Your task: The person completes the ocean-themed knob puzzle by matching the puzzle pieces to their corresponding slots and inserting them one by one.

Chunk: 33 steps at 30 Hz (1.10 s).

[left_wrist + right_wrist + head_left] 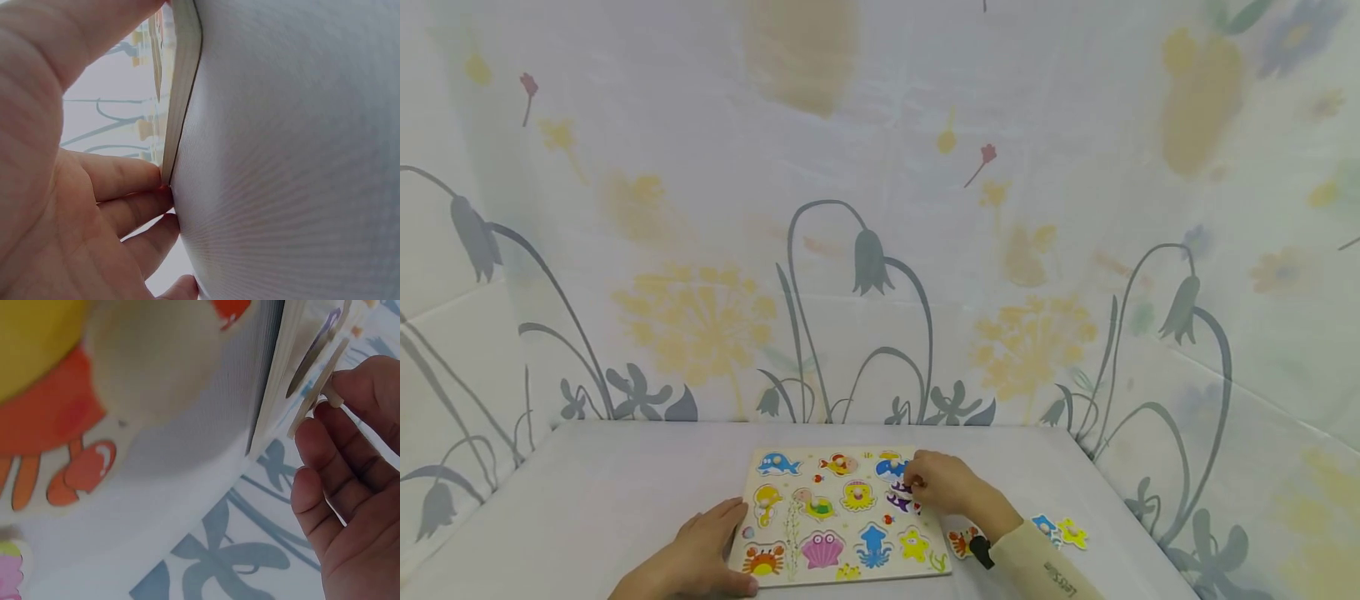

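Note:
A wooden peg puzzle board [842, 575] with sea-animal pictures lies on the table. My left hand [703, 550] rests at its near left corner, thumb at the front edge. In the left wrist view, the fairly straight fingers [128, 175] touch the side of the board [182, 94]. At the right side of the board, my right hand [947, 483] pinches the small knob [332, 397] of a puzzle piece [312, 400], seen edge-on and tilted close to the board. The fingers partly hide its picture; purple shows beside them in the head view.
Right of the board, partly behind my right wrist, lies a crab piece [959, 543]. Farther right are a blue piece [1045, 527] and a yellow star piece [1072, 533]. A whale piece [778, 464] sits at the board's far left. A flower-printed curtain [880, 333] rises behind the table.

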Each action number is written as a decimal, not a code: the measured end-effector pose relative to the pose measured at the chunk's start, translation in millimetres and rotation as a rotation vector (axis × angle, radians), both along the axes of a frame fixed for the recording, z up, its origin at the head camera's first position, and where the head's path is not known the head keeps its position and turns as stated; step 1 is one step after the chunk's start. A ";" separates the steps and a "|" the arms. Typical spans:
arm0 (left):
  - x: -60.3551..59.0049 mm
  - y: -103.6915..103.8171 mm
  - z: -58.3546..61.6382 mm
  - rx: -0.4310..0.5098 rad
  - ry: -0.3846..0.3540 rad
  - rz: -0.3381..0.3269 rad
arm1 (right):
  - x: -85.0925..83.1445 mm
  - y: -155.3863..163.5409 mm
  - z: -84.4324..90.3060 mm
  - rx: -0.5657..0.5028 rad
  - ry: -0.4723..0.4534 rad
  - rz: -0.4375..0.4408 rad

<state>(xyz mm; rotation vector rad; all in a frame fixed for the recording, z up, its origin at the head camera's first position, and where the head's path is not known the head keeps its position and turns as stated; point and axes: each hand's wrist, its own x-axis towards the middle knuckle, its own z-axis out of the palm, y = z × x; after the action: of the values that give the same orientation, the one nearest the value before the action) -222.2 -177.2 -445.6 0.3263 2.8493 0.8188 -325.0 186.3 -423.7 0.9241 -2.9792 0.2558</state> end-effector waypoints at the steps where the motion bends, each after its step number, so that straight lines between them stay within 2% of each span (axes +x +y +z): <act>1: 0.2 0.1 0.6 -0.002 0.004 -0.004 | 0.6 -0.5 -0.8 0.004 0.000 0.002; 10: -0.5 1.5 0.2 0.003 -0.015 0.013 | 6.7 -2.1 -3.4 0.029 -0.021 0.030; 20: -0.9 1.7 -2.8 0.020 -0.017 0.026 | 12.7 -7.5 -5.3 0.032 -0.056 0.019; 33: -0.7 1.7 -2.1 0.031 -0.026 0.032 | 15.2 -10.2 -6.7 0.056 -0.034 0.041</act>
<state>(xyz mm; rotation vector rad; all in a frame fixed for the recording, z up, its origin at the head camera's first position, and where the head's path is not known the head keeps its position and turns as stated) -222.8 -175.6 -447.7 0.2726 2.8273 0.8681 -309.8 176.1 -430.4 0.9978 -3.0157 0.1918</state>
